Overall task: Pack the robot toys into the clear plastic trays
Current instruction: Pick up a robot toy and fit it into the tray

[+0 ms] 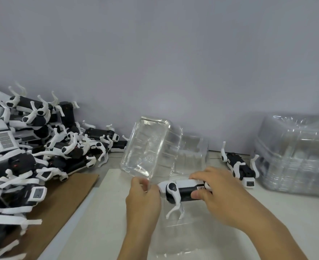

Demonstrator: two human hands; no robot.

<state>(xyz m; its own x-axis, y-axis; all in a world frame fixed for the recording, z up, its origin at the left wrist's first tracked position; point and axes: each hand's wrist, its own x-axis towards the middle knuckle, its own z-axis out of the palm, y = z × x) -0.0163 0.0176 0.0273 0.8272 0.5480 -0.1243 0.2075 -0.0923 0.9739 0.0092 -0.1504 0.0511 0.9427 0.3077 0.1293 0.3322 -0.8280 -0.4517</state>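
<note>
Fingers (198, 176) of right hand (222, 196) hide robot toy's (181, 192) far end.

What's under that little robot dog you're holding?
A clear plastic tray lies on the table under the robot toy gripped by the right hand. Whether it holds anything is unclear.

The toy pile (23, 147) runs off the left edge, partly blurred.

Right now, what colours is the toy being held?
Black and white: the robot toy has a black body with white legs, in the head view.
</note>
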